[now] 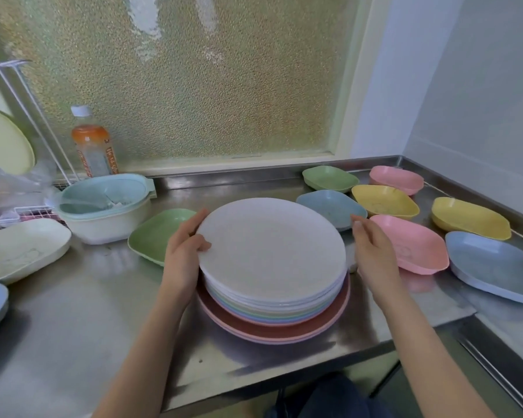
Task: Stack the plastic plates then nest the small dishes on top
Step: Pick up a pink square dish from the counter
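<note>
The round pastel plastic plates point(272, 279) sit stacked on the steel counter point(73, 321), so step 1 looks done. The left hand point(183, 254) grips the stack's top rim; the right hand point(375, 254) hovers open beside it. The small coloured dishes point(411, 247) (at least 8) lie un-nested around the stack.

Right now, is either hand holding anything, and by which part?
The left hand grips the left rim of the top white plate on the plate stack, thumb on top. The right hand is open beside the stack, holding nothing.
</note>
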`<state>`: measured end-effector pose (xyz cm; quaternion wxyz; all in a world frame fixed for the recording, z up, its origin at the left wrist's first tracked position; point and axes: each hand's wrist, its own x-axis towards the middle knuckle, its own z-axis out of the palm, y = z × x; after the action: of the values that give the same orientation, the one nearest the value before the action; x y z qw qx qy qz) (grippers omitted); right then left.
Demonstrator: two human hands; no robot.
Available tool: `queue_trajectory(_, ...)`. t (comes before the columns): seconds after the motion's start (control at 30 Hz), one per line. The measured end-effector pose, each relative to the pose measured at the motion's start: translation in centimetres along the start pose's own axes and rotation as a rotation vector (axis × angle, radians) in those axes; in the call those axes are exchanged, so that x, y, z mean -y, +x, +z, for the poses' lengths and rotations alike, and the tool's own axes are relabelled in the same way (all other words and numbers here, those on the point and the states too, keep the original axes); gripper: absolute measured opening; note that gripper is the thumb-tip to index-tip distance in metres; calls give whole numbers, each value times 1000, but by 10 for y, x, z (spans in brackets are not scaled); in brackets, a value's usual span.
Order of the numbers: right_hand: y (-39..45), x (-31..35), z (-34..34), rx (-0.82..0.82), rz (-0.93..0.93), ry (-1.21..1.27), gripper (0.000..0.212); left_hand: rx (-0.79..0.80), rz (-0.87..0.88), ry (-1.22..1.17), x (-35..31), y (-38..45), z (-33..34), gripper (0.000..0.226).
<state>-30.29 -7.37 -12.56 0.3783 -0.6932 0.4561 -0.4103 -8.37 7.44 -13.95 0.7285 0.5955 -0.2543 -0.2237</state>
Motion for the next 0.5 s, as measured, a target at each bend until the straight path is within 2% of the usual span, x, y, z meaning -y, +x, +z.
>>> queue_trajectory(0.13, 9, -36, -21, -202, 4, -395, 32, 9, -15, 4, 1, 1, 0, 72)
queue_trajectory(0.23, 9, -59, -29, -188, -34, -584, 24, 12, 5, -2, 0, -1, 2, 62)
queue_trajectory(0.37, 8, -66, -29, -214, -110, -576, 21, -7, 19, -10, -1, -3, 3, 60)
queue_trajectory(0.5, 5, -57, -28, -321, -268, -416, 19, -20, 26, 3, -3, -4, 5, 57)
